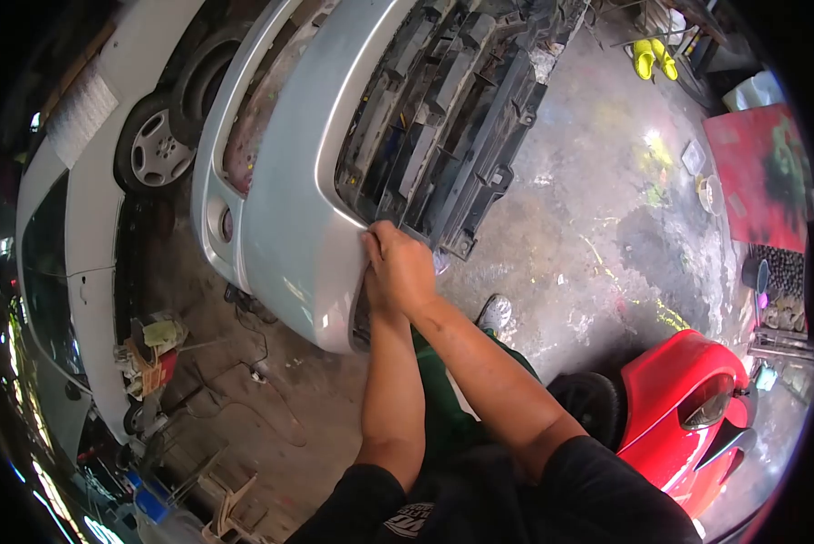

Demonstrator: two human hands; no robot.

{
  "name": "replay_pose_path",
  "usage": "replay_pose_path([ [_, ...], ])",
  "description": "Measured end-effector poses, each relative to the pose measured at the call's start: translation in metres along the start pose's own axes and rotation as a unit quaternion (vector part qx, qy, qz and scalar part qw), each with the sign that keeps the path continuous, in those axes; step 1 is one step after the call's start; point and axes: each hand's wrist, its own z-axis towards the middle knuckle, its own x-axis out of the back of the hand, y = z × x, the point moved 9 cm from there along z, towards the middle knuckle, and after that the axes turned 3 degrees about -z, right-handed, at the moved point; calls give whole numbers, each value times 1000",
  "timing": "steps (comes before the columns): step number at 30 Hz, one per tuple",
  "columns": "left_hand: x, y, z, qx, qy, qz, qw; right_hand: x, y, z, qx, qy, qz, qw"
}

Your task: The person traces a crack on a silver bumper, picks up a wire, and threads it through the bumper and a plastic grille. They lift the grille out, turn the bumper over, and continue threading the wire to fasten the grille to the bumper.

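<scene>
A silver car bumper (289,199) fills the upper middle of the view, its black slatted grille part (443,118) lying along its right side. At the bumper's near corner, my right hand (400,265) is closed, its fingers bent against the edge. My left hand (377,288) is just beside and partly under it, at the same edge, mostly covered by the right hand and wrist. Its fingers are hidden.
A white car (94,227) stands at the left, with a wheel (160,150) near it. Red bodywork with a headlight (665,399) is at the lower right. A red panel (759,172) and yellow-green clogs (644,60) are at the right. Cables (260,376) cross the floor.
</scene>
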Motion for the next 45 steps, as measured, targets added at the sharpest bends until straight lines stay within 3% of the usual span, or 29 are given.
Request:
replay_pose_path([
  [8, 35, -16, 14, 68, 51, 22, 996, -3, 8, -1, -64, 75, -63, 993],
  [10, 46, -22, 9, 93, 68, 26, 993, -12, 27, -8, -225, 73, 203, 950],
  [12, 57, -25, 3, 117, 84, 39, 989, -29, 38, -17, -333, 114, 424, 834],
  [20, 106, -28, -79, 264, 146, 227, 926, -39, 31, -36, -399, 101, 445, 795],
  [22, 112, -11, -120, 328, 110, 383, 857, -40, 28, -37, -401, 90, 424, 807],
  [23, 103, 1, -139, 366, 46, 485, 793, -40, 27, -36, -389, 94, 423, 813],
  [24, 84, 20, -160, 396, -17, 577, 714, -40, 26, -35, -376, 97, 422, 819],
  [25, 16, 38, -172, 385, -173, 700, 577, -44, 29, -35, -359, 105, 421, 826],
  [27, -33, 73, -188, 455, -167, 711, 509, -38, 26, -35, -355, 98, 390, 844],
  [29, -93, 102, -168, 414, -180, 783, 428, -37, 32, -36, -337, 95, 385, 854],
  [33, -209, 120, -81, 91, -192, 911, 352, -28, 37, -42, -286, 127, 364, 877],
  [35, -255, 94, -52, -137, -357, 888, 257, -23, 35, -45, -270, 127, 346, 890],
  [37, -273, 60, -46, -195, -448, 854, 180, -15, 34, -47, -203, 197, 278, 918],
  [40, -255, 48, -33, -160, -483, 851, 129, -13, 36, -53, -163, 243, 253, 922],
  [45, -238, 46, -28, -177, -465, 859, 119, -18, 42, -62, -167, 274, 294, 900],
])
